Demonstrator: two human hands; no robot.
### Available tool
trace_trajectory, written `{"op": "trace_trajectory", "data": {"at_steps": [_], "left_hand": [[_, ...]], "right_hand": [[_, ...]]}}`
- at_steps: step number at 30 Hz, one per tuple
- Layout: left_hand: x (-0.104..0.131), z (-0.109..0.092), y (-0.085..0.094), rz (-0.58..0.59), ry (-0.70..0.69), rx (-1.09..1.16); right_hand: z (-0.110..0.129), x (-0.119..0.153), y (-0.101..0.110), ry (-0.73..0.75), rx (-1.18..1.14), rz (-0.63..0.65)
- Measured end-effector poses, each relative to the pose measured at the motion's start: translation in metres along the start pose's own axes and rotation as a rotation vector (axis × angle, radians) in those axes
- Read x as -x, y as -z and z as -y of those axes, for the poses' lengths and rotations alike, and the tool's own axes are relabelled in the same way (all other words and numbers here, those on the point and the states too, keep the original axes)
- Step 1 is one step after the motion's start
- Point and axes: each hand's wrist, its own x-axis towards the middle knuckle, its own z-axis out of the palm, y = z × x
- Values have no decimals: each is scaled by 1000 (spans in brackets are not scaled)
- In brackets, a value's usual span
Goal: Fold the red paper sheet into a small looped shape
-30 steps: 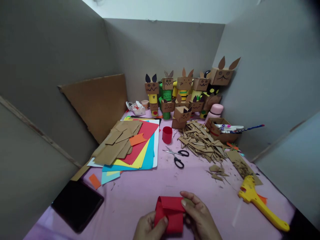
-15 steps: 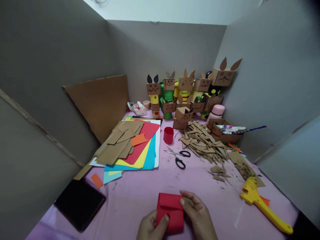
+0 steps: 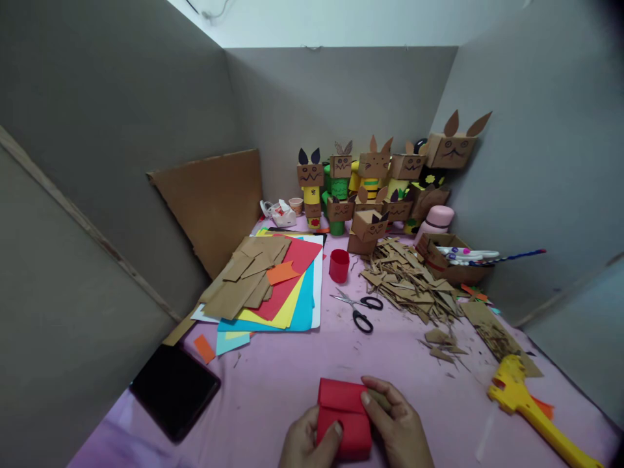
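Grey partition walls box in a pink tabletop [image 3: 292, 370] w/ craft clutter all over.

Near edge, centre: both hands on a folded red paper piece [image 3: 342, 419]. Left hand [image 3: 305, 445] has its thumb pressed on the lower left of the paper, fingers curled under. Right hand [image 3: 397, 426] lies over the right side, fingers closed against the fold, thumb on the top flap. Paper sits on the table, touching both hands.

Risks, as a guess: flap looks only pressed down, not fixed, so if either thumb lifts it could spring open & lose the crease. Uneven pressure could skew the fold or crumple the thin paper. Cardboard scrap pile [image 3: 414, 286] is loose & spread toward the right side; a sleeve sweep could drag bits under the paper. Yellow tool [image 3: 536, 416] lies near the table's right edge & could get knocked off.

Counts: 1 pair scissors [image 3: 361, 311], black handles, mid-table. 1 small red cup [image 3: 339, 265] just beyond them. 1 stack coloured sheets [image 3: 287, 299] (red, yellow, blue, white visible) w/ brown cardboard pieces on top. 1 dark tablet [image 3: 175, 390] at left. 1 big cardboard panel [image 3: 214, 201] leaning on the wall. 1 cardboard box w/ markers [image 3: 453, 257]. 1 pink bottle [image 3: 436, 221]. Box-head cardboard figures [image 3: 375, 175] at back: approx 9, some overlap so can't tell exactly.
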Motion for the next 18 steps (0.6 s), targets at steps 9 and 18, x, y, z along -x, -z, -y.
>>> {"op": "trace_trajectory", "data": {"at_steps": [9, 18], "left_hand": [[0, 1, 1, -6, 103, 6], [-2, -3, 1, -75, 215, -19]], "right_hand": [[1, 1, 0, 8, 35, 3], [1, 2, 0, 8, 20, 14]]}}
